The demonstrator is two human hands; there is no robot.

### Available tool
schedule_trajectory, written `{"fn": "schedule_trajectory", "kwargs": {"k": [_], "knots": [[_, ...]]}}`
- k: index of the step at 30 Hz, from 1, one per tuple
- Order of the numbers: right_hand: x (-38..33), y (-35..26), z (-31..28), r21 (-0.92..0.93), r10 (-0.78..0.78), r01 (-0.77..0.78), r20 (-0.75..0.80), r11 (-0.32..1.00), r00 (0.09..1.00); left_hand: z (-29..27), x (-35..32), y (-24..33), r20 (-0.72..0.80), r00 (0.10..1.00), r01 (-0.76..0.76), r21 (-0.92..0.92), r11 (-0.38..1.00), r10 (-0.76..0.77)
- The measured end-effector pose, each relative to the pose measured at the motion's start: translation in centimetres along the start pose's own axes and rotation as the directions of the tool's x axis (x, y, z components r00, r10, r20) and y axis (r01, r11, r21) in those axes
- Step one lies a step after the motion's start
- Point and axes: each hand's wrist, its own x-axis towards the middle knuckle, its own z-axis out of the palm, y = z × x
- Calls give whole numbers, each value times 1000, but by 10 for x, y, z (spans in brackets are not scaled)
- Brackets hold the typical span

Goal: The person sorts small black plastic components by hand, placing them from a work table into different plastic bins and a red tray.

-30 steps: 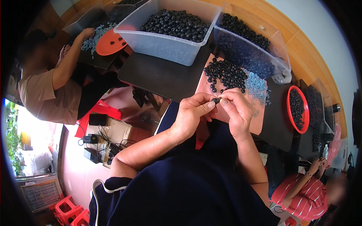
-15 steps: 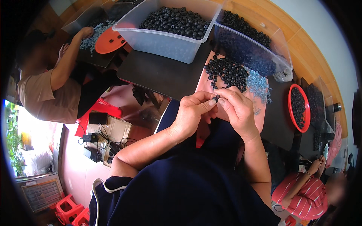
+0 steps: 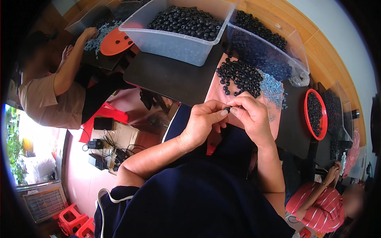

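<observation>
Black ring-shaped part (image 3: 227, 108) sits pinched between the fingertips of the left hand (image 3: 204, 123) and right hand (image 3: 250, 117), held together at centre frame. At twelve o'clock lies a heap of black rings (image 3: 240, 77) on pink cloth (image 3: 216, 93); beyond, a clear bin (image 3: 174, 41).

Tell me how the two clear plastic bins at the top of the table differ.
The left clear bin has frosted, whitish walls and stands level; the right clear bin has see-through walls and looks tipped toward the person. The left bin is heaped close to its rim; the right bin's load lies banked against its lower wall. Both hold small black ring-shaped parts, like the loose pile on the pink mat.
</observation>
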Motion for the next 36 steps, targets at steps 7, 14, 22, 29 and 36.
{"fn": "schedule_trajectory", "kwargs": {"k": [7,14,22,29,36], "knots": [[-5,9,2,193,30,-24,-26,981,999,0,-2,1,25,1000,15,-36,999,-14],[-11,10,6,303,117,-93,-63,949,991,1,-2,-2,43,999,6,-45,999,-4],[-16,15,12,498,215,-156,-62,853,975,0,0,-4,63,998,37,-107,994,-31],[-15,11,11,152,0,19,-120,988,993,0,-2,-6,41,999,12,-68,998,-9],[-14,1,6,-5,25,-26,-102,1000,994,-1,-3,-6,28,996,-84,48,995,83]]}}
